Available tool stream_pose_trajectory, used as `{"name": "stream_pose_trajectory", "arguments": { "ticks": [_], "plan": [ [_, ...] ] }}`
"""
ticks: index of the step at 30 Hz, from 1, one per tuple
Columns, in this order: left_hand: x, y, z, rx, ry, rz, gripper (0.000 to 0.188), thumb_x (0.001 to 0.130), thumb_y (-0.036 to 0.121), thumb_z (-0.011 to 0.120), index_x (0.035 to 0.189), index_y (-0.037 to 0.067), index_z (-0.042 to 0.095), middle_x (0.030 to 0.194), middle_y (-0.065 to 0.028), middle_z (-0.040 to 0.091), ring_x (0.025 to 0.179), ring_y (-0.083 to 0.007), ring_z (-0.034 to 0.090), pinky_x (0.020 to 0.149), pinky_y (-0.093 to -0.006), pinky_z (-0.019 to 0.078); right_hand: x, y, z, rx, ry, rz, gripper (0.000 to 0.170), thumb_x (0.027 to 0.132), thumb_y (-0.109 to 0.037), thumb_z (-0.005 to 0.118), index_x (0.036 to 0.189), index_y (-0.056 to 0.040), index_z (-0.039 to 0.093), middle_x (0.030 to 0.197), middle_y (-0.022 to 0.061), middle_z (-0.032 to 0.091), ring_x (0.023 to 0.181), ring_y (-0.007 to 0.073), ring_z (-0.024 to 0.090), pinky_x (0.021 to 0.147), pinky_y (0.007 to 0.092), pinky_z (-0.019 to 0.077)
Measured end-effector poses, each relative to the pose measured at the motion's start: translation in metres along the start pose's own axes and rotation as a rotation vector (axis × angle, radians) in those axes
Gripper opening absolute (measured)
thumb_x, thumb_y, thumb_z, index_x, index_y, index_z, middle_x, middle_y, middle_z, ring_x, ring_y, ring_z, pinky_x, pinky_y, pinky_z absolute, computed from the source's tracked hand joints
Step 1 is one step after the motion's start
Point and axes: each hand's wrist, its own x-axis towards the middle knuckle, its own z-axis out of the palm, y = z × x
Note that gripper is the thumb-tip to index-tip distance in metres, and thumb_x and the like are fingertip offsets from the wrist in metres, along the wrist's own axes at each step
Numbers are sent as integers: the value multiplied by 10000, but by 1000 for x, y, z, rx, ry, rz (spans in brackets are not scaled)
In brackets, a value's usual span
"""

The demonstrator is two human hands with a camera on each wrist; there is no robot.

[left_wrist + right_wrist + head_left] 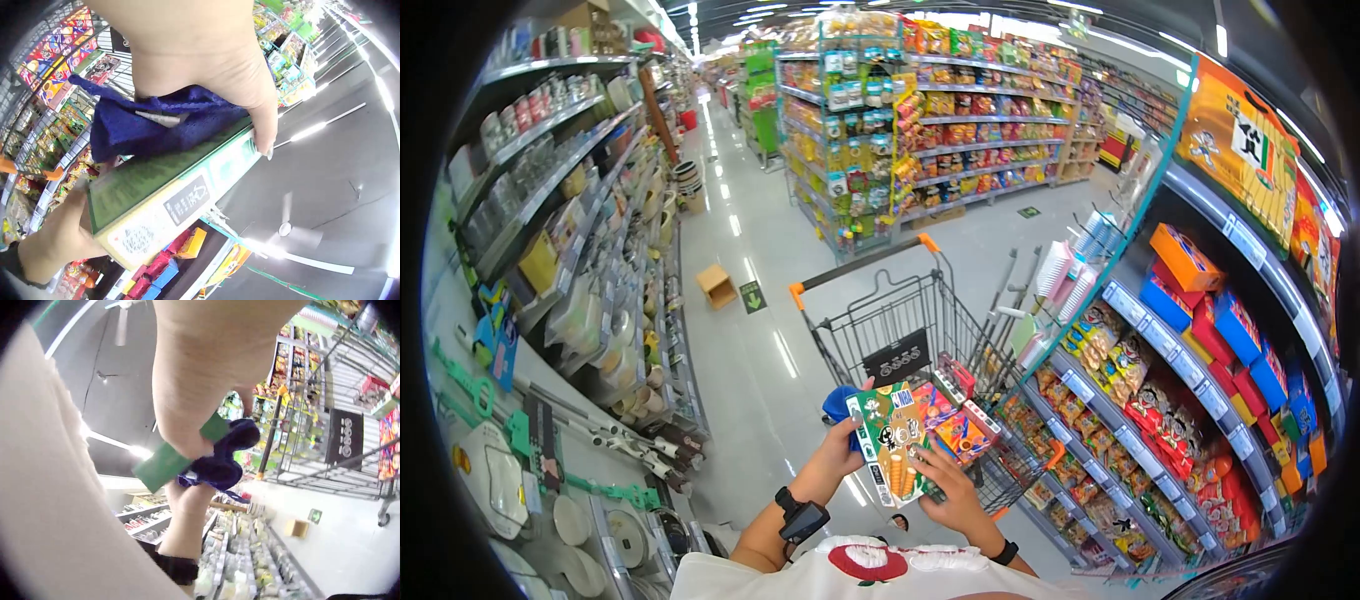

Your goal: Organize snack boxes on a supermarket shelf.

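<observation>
A green and white snack box (890, 445) is held up in front of the chest, its printed face towards the head camera. The left hand (832, 455) grips its left side, together with a dark blue cloth item (838, 404); in the left wrist view the blue cloth (162, 128) lies between the palm and the box (169, 194). At the box's lower right, the right hand (950, 492) holds the edge, fingers across the front. From the right wrist view, the right hand (194, 381) grips the box's green side (164, 467).
A shopping cart (870, 325) with colourful packs (960, 428) stands just ahead. Snack shelves (1160, 420) rise on the right, and houseware shelves (580, 250) line the left. A small wooden stool (716, 286) sits on the aisle floor (765, 240).
</observation>
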Motion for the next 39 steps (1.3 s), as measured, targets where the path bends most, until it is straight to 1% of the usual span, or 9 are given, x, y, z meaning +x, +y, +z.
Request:
{"name": "stream_pose_trajectory", "arguments": {
  "ticks": [3, 9, 12, 15, 19, 24, 27, 31, 39],
  "plan": [
    [-34, 3, -6, 139, 144, 157, 836, 779, 106, 611, 1442, 218, 113, 1311, -93, 432, 1184, -268, 456, 1011, -436, 365, 2, -28, 12, 187, -280, 90, 824, 687, -167, 721, 1392, -125, 296, 1467, 197, 141, 1344, 369, 185, 1067, 446, 218],
    [-128, -12, 14, 452, 351, 364, 880, 812, 54, 603, 1447, 189, 9, 1288, -44, 412, 1154, -170, 440, 978, -333, 374, -11, -44, 68, 295, -355, 8, 836, 724, -229, 685, 1408, -93, 224, 1462, 239, 94, 1342, 398, 167, 1064, 434, 204],
    [-174, -36, -7, 378, 558, 233, 505, 918, 232, 486, 1375, 120, 303, 1228, -53, 519, 1110, -181, 517, 956, -339, 407, -19, -64, 89, 322, -384, -3, 788, 761, -214, 628, 1413, -84, 205, 1458, 242, 106, 1338, 395, 182, 1067, 420, 195],
    [-213, -62, -2, 243, 461, 86, 420, 961, 338, 375, 1301, 94, 411, 1221, -58, 541, 1097, -179, 536, 950, -342, 414, -40, -82, 97, 293, -395, 4, 755, 768, -182, 600, 1415, -90, 220, 1453, 236, 143, 1328, 390, 213, 1074, 409, 181],
    [-246, -86, 17, 104, 436, -47, 464, 968, 364, 352, 1362, 119, 332, 1305, -69, 471, 1154, -179, 494, 995, -349, 382, -76, -106, 86, 315, -382, 106, 757, 751, -195, 634, 1405, -102, 266, 1448, 224, 187, 1333, 370, 221, 1064, 417, 208],
    [-241, -76, 40, 114, 359, 468, 568, 943, 459, 339, 1413, 161, 228, 1391, -117, 370, 1251, -282, 395, 1051, -433, 308, -113, -128, 59, 211, -382, 89, 742, 712, -212, 686, 1374, -152, 355, 1458, 192, 191, 1317, 373, 254, 1054, 417, 234],
    [-231, -74, 67, 64, 238, 534, 595, 940, 466, 326, 1438, 200, 140, 1443, -130, 271, 1290, -313, 330, 1064, -485, 264, -124, -140, 37, 135, -352, 18, 723, 707, -220, 700, 1357, -172, 387, 1454, 189, 196, 1294, 384, 286, 1041, 426, 261],
    [-202, -123, 99, 67, 139, 449, 558, 939, 394, 373, 1420, 161, 215, 1387, -135, 367, 1245, -297, 402, 1037, -444, 325, -143, -136, -16, 59, -243, -4, 708, 696, -206, 714, 1338, -173, 418, 1449, 188, 210, 1280, 387, 308, 1025, 439, 289],
    [-128, -307, 135, 292, -199, -410, 447, 811, 50, 625, 1232, 22, 478, 1158, -76, 580, 1023, -197, 577, 888, -335, 468, -248, -114, -201, -227, -130, 172, 734, 667, -200, 698, 1341, -141, 414, 1452, 178, 224, 1298, 377, 297, 1040, 437, 273]
  ]
}}
